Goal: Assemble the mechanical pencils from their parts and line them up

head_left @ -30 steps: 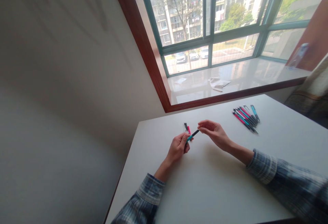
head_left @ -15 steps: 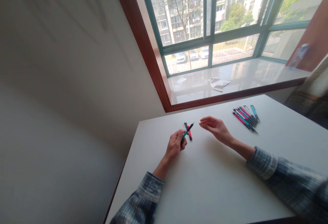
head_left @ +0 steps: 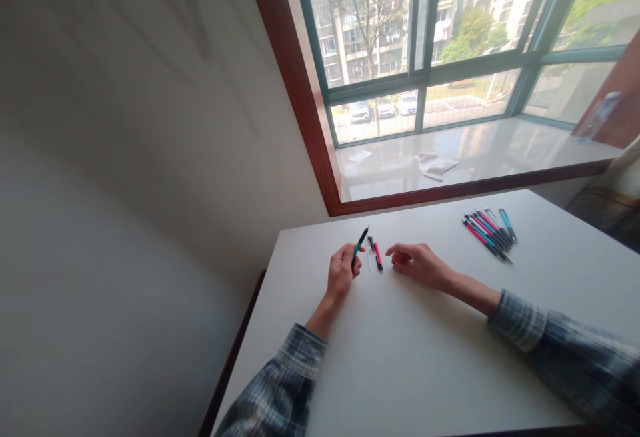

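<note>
My left hand (head_left: 342,272) is closed around a teal-and-black pen (head_left: 359,245), its thin tip pointing up and away. Just right of that hand, a pink-and-black pen part (head_left: 379,257) lies on the white table (head_left: 415,357). Beside it are a small black piece (head_left: 371,244) and a thin pale stick (head_left: 369,262), too small to name surely. My right hand (head_left: 419,265) hovers or rests right of these pieces, index finger stretched toward the pink part and the other fingers loosely bent. Nothing shows in it, and a narrow gap separates it from the pink part.
Several pink, teal and black pens (head_left: 487,234) lie side by side toward the table's back right. Behind the table is a window sill (head_left: 385,180) with a crumpled cloth (head_left: 435,165) and a paper scrap (head_left: 360,156). A wall (head_left: 150,224) rises on the left.
My right hand has come lower, near the loose pieces, its fingers bending more. The pen in my left hand is held more upright. The view has shifted slightly.
</note>
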Demonstrator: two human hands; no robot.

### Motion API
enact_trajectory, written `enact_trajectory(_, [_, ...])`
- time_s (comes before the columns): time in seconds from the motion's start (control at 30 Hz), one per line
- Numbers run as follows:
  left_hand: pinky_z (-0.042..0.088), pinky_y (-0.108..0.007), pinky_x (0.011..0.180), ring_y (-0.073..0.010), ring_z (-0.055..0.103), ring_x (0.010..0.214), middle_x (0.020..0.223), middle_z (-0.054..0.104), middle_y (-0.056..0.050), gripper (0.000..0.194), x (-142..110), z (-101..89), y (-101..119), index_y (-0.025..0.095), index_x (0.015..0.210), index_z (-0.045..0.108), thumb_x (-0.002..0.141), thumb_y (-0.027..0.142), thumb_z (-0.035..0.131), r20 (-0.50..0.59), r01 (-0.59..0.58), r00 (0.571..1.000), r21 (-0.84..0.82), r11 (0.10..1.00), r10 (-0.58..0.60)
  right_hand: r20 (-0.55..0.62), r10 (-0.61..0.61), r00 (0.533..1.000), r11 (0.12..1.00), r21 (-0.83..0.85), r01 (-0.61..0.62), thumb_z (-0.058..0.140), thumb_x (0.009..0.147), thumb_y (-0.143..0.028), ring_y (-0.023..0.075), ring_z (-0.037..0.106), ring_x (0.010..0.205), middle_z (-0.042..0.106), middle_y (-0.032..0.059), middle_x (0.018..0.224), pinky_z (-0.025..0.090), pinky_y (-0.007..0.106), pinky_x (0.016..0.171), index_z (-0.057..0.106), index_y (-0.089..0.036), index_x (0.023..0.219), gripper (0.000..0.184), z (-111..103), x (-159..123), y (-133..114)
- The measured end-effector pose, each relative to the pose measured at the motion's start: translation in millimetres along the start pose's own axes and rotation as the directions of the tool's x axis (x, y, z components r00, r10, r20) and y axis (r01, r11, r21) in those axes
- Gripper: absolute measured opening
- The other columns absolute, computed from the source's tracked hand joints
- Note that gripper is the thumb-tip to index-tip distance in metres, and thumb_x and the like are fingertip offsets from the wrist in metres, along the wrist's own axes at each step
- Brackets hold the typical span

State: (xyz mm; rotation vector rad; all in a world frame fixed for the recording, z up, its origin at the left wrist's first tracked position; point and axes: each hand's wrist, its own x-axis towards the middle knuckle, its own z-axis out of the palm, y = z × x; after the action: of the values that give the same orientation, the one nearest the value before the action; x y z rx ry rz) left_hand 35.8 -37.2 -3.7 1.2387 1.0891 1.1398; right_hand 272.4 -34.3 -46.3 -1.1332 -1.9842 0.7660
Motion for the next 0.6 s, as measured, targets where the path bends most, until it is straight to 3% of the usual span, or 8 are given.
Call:
enact_trajectory(0.13, [0.027, -0.021, 0.049, -0.0087, 0.037, 0.049, 0.054, 0.043, 0.006, 0.048, 0, -1.3, -1, 0.016, 0.09, 0.068, 0.09, 0.063, 0.058, -0.023, -0.021, 1.0, 0.008, 1.0, 0.021, -0.024, 0.04, 0.999, 0.999, 0.025, -0.039, 0.066, 0.081, -0.019, 0.0187, 0.07, 0.071, 0.077, 0.0017, 0.082, 0.056, 0.032, 0.073, 0.073, -0.024, 0.115, 0.035, -1, 28, 11])
enact_trajectory(0.3, [0.024, -0.021, 0.047, -0.0083, 0.035, 0.048, 0.054, 0.043, 0.006, 0.05, 0, -3.4, -1, 0.016, 0.092, 0.068, 0.089, 0.065, 0.059, -0.033, -0.028, 0.999, -0.031, 0.999, 0.027, -0.167, 0.14, 0.976, 0.99, 0.041, -0.135, 0.069, 0.078, -0.018, 0.0201, 0.073, 0.075, 0.08, 0.0036, 0.084, 0.057, 0.034, 0.077, 0.072, -0.022, 0.111, 0.033, 3, 62, 20])
enact_trajectory(0.47, [0.024, -0.022, 0.048, -0.0087, 0.034, 0.048, 0.053, 0.042, 0.006, 0.048, 0, -2.7, -1, 0.016, 0.091, 0.067, 0.09, 0.063, 0.057, -0.033, -0.039, 0.999, -0.04, 0.998, 0.038, -0.254, 0.16, 0.954, 0.987, 0.069, -0.147, 0.069, 0.08, -0.024, 0.0187, 0.072, 0.075, 0.08, 0.0047, 0.088, 0.056, 0.032, 0.074, 0.072, -0.021, 0.109, 0.029, 11, 67, 24])
enact_trajectory(0.6, [0.023, -0.022, 0.047, -0.0083, 0.034, 0.048, 0.053, 0.042, 0.006, 0.049, 0, -0.4, 0, 0.016, 0.091, 0.067, 0.09, 0.064, 0.058, -0.033, -0.046, 0.998, -0.051, 0.998, 0.044, -0.258, 0.173, 0.95, 0.983, 0.1, -0.152, 0.07, 0.08, -0.025, 0.0189, 0.072, 0.076, 0.081, 0.0062, 0.088, 0.057, 0.031, 0.073, 0.073, -0.02, 0.107, 0.028, 14, 68, 25])
